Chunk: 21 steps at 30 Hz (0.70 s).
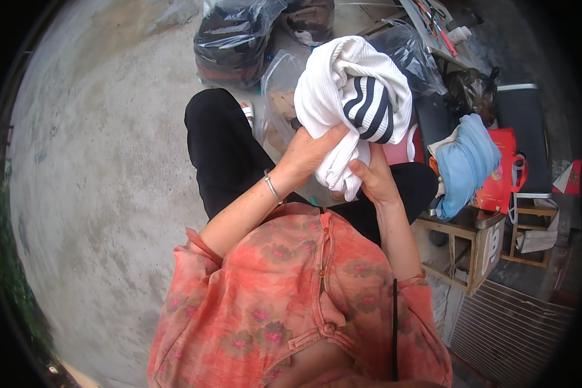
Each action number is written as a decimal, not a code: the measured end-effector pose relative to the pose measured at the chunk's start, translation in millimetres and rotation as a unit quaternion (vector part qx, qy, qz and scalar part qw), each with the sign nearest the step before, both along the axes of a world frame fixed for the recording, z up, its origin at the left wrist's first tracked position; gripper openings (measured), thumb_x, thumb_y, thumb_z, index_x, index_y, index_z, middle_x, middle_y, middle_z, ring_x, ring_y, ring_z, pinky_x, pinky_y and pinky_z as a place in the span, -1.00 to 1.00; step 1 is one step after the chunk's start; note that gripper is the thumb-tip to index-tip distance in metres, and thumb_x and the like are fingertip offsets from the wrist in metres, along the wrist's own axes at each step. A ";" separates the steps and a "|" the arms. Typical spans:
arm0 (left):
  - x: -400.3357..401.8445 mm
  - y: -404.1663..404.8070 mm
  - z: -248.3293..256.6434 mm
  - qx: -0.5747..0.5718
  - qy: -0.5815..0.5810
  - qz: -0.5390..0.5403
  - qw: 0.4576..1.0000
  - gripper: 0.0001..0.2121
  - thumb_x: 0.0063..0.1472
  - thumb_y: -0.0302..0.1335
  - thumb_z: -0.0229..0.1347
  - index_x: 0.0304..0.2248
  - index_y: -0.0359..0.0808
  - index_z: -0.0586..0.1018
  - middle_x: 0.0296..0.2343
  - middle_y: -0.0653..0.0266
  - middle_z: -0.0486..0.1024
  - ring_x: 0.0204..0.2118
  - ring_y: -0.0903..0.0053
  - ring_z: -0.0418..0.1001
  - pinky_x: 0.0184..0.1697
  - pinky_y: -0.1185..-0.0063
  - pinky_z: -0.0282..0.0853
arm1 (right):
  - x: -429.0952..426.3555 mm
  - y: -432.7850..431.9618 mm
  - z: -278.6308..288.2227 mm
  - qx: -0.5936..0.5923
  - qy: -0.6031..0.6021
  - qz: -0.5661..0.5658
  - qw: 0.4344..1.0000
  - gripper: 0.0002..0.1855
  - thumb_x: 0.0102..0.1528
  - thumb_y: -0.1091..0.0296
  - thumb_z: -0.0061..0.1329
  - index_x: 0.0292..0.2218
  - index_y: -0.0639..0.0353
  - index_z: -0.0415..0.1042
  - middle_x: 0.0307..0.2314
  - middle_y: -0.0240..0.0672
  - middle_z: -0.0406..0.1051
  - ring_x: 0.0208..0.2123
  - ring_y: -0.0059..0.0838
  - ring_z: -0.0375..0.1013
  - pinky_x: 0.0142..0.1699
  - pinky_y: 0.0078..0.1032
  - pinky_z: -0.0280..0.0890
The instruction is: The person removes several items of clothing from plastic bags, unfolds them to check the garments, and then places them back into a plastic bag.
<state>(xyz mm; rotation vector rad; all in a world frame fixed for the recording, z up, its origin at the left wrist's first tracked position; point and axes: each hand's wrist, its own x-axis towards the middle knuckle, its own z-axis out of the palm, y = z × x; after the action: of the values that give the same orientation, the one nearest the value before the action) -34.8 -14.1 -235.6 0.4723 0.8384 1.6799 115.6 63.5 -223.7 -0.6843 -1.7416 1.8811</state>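
Note:
A white ribbed knit garment [359, 63] with black stripes is bunched up in front of me, above my knees. My left hand [322, 145] grips its lower left side, the fingers partly hidden in the cloth. On the right, my right hand [376, 174] holds the gathered lower end, its thumb in front and the other fingers mostly behind the fabric. The striped part faces up near the middle of the bundle.
Clear plastic bags of dark cloth [233, 48] stand on the concrete floor [102, 169] ahead. To my right a wooden stool [480, 242] bears folded blue clothing [465, 160] and a red bag [502, 179]. Farther off, a table [458, 58] carries tools and a thread spool [459, 35].

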 end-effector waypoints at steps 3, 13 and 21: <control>-12.2 5.7 -0.7 -0.017 0.210 -0.042 0.977 -0.52 0.22 -0.20 0.12 -0.04 -0.44 0.44 -0.17 0.19 0.49 -0.13 0.55 0.44 -0.08 0.57 0.37 | -10.9 8.1 2.2 -0.004 0.032 -0.080 0.996 -0.36 0.06 0.41 0.07 0.12 0.32 0.14 0.02 -0.20 0.24 0.04 -0.39 0.27 0.10 -0.45 0.18; -51.4 -7.3 14.2 0.016 0.419 0.026 0.907 -0.51 0.05 -0.20 0.25 -0.11 -0.37 0.53 -0.26 0.14 0.53 -0.26 0.49 0.49 -0.18 0.55 0.39 | 15.1 47.1 -32.0 -0.005 0.135 -0.149 0.980 -0.42 0.18 0.20 -0.04 0.15 0.19 0.13 0.05 -0.27 0.25 0.07 -0.35 0.27 0.19 -0.36 0.18; -64.5 -31.7 -12.2 -0.195 0.630 0.201 0.724 -0.71 0.16 -0.25 0.18 -0.37 -0.36 0.57 -0.58 0.21 0.52 -0.61 0.43 0.46 -0.50 0.58 0.38 | -0.5 72.6 -33.4 -0.113 0.184 -0.156 0.964 -0.39 0.16 0.13 0.04 0.14 0.13 0.15 -0.03 -0.39 0.31 -0.03 -0.53 0.34 0.09 -0.49 0.25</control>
<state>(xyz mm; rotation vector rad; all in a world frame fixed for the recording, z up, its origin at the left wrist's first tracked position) -99.3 -45.8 -247.8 1.2359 2.3780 1.3015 115.1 136.1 -257.1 -0.6011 -1.1295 1.8557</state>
